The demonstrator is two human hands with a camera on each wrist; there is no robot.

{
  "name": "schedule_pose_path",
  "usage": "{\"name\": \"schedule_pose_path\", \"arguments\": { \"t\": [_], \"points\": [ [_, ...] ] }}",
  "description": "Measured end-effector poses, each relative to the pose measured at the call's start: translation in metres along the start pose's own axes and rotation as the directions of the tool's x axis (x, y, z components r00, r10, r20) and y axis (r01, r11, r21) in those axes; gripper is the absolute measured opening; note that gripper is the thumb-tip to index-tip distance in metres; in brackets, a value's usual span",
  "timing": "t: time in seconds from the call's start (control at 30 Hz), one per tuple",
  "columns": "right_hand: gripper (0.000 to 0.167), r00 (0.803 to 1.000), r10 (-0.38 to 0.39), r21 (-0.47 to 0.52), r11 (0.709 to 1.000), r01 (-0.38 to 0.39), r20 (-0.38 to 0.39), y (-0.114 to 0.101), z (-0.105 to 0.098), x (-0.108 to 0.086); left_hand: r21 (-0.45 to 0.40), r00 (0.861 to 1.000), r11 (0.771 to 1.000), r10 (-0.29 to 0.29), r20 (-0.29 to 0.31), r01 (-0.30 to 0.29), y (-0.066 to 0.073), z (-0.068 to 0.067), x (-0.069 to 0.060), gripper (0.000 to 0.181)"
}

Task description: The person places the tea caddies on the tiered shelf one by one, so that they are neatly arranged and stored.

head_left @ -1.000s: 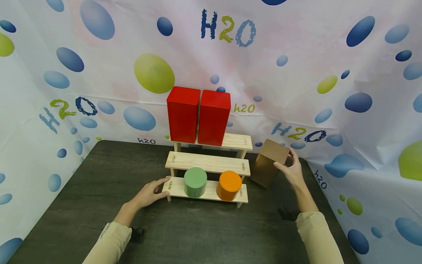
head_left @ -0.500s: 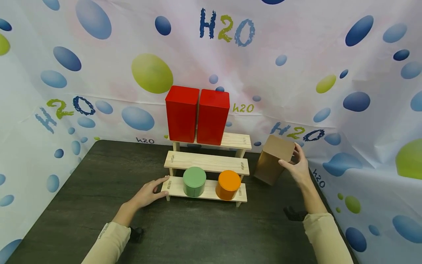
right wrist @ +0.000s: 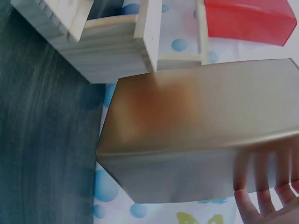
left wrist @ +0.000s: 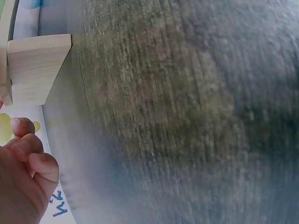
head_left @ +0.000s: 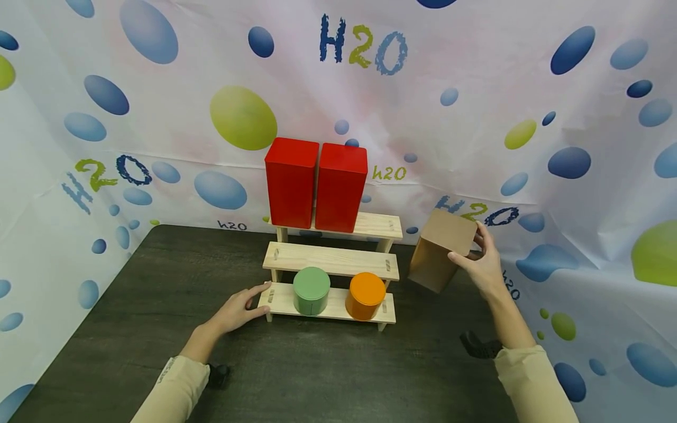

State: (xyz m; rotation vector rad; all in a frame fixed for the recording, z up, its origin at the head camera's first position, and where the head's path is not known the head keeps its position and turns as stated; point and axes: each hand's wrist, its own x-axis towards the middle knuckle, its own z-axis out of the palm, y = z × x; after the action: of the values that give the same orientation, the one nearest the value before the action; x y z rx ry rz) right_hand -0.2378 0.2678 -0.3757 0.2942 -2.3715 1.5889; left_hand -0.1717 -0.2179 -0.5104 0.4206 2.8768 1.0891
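A three-step wooden shelf stand stands on the dark table. My left hand pinches the left end of its lowest step; in the left wrist view, the other fingers are curled beside the wood. To the right of the stand, my right hand grips a gold-brown box, thumb on the near side and fingers at the right. The box leans, and the right wrist view shows its lower end off the table. A green round tin and an orange round tin sit on the lowest step.
Two tall red boxes stand side by side on the top step. The middle step shows bare wood. A printed backdrop with blue and green ovals rises behind and beside the table.
My right hand has moved the gold-brown box a little to the right and up. The left hand stays at the end of the lowest step. The head view has shifted slightly.
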Motion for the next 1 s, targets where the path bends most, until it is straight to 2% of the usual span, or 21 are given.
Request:
{"name": "schedule_pose_path", "arguments": {
  "t": [0.17,0.33,0.6,1.0],
  "points": [
    [0.084,0.999,-0.030,-0.003,1.000,0.030,-0.019,-0.013,0.001,-0.002,-0.003,1.000,1.000,0.009,0.000,-0.009,0.000,0.000,0.000,0.061],
    [0.080,0.997,-0.059,0.040,0.997,0.060,-0.039,-0.026,0.003,-0.003,-0.006,1.000,1.000,0.018,0.001,-0.018,0.000,0.000,0.000,0.061],
    [0.081,0.998,-0.056,0.086,0.995,0.059,-0.033,-0.043,0.003,-0.005,-0.001,1.000,1.000,0.014,-0.006,-0.014,0.000,0.000,0.000,0.061],
    [0.078,0.993,-0.074,0.184,0.979,0.089,-0.088,-0.063,0.005,-0.001,-0.004,1.000,1.000,0.014,-0.003,-0.014,0.001,-0.001,0.000,0.061]
  ]
}}
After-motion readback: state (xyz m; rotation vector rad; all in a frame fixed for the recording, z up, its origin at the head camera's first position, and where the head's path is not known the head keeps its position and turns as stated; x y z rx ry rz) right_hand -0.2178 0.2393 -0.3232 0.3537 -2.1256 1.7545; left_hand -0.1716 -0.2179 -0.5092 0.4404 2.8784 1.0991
